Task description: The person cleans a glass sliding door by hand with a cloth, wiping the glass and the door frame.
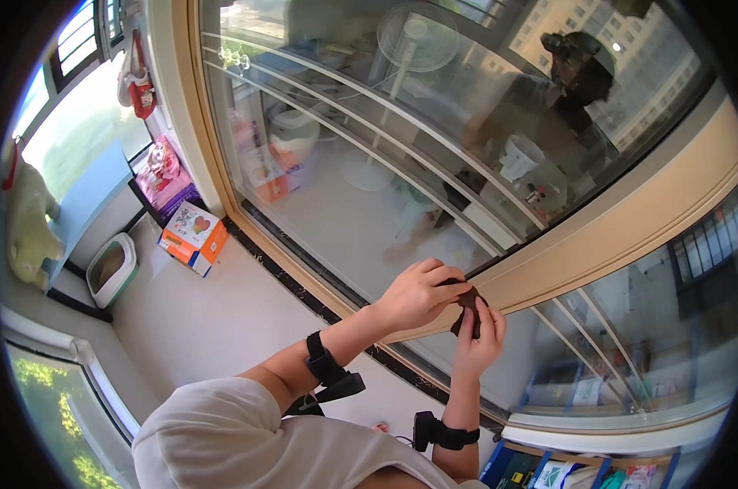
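Note:
My left hand, on the left, pinches the upper end of a small dark brown piece, maybe cloth. Coming up from below, my right hand grips the same piece between thumb and fingers. Parts of it are hidden by my fingers, so its full shape cannot be told. Both hands are close together in front of the tan frame of a sliding glass door. Black straps with small devices are on both forearms.
Glass panes with metal bars reflect a person and a fan. At left are an orange and white carton, a litter tray, a blue board and a pale plush toy. A blue shelf unit with items stands at lower right.

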Tool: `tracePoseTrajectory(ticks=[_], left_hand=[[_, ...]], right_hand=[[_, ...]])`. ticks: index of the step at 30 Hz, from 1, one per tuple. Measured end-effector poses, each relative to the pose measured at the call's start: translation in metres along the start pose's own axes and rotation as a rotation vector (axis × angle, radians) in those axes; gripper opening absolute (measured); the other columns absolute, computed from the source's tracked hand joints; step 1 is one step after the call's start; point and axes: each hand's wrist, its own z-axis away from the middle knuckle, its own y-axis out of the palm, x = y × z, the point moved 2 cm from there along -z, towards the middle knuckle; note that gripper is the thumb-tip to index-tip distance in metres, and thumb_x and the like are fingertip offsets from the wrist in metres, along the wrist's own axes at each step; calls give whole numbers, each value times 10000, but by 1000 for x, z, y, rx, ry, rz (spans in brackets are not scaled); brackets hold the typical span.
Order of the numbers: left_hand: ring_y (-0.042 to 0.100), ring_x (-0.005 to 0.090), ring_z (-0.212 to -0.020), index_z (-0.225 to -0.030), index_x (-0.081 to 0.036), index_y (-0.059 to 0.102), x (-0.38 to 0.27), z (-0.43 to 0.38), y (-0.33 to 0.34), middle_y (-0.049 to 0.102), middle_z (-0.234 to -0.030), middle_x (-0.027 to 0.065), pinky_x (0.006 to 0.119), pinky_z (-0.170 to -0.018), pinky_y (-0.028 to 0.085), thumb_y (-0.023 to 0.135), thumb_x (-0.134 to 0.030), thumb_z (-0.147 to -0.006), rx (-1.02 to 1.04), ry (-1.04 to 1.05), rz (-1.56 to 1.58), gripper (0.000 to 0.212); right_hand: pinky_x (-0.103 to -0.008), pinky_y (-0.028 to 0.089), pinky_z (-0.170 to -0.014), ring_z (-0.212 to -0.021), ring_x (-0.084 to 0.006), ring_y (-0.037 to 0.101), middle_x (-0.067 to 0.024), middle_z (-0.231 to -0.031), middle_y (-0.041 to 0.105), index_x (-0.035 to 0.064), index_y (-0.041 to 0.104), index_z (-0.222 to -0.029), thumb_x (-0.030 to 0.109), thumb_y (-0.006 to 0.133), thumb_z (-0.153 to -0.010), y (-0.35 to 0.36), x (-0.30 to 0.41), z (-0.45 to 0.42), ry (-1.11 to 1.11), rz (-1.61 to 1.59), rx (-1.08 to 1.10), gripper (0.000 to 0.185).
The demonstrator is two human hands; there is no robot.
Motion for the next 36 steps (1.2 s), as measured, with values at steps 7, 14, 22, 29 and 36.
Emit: tracePoseTrajectory(ticks=[7, 14, 22, 29, 36], left_hand=[[571, 250, -859, -1022, -90, 675, 13, 6, -13, 609, -1027, 50, 351, -733, 486, 715, -95, -719, 33, -53, 152, 305], [588, 267, -897, -1032, -98, 678, -4, 16, -6, 609, -1046, 68, 363, -773, 485, 721, -101, -712, 132, -48, 150, 323], [592, 267, -937, -1046, -102, 671, -55, 24, 24, 603, -1070, 74, 374, -807, 473, 726, -140, -722, 201, -63, 76, 330], [545, 294, -1023, -1175, -125, 603, -113, 23, 46, 542, -1180, 109, 401, -859, 436, 726, -133, -721, 98, 46, 47, 470], [482, 295, -1158, -1262, -169, 530, -125, 20, 56, 485, -1279, 90, 428, -935, 406, 765, -210, -697, 127, 195, -53, 613]], right_hand=[[-313, 501, -657, -777, -225, 614, -98, -938, 589, 40, 674, -985, 36, 676, -793, 1, 31, -4, 101, 62, 39, 192], [-298, 502, -646, -766, -214, 614, -100, -935, 585, 40, 676, -980, 45, 681, -794, -13, 29, 19, 246, -26, -15, 186], [-306, 486, -703, -800, -218, 592, -106, -925, 579, 24, 662, -966, 20, 675, -791, -65, 1, 37, 256, -94, 14, 176], [-288, 491, -662, -784, -200, 608, -87, -891, 608, 29, 665, -955, 53, 660, -813, -105, -33, 42, 251, -228, -64, 145], [-223, 460, -666, -791, -88, 584, -36, -901, 635, -10, 613, -1014, 95, 583, -888, -122, -23, 19, 867, -998, -7, 166]])
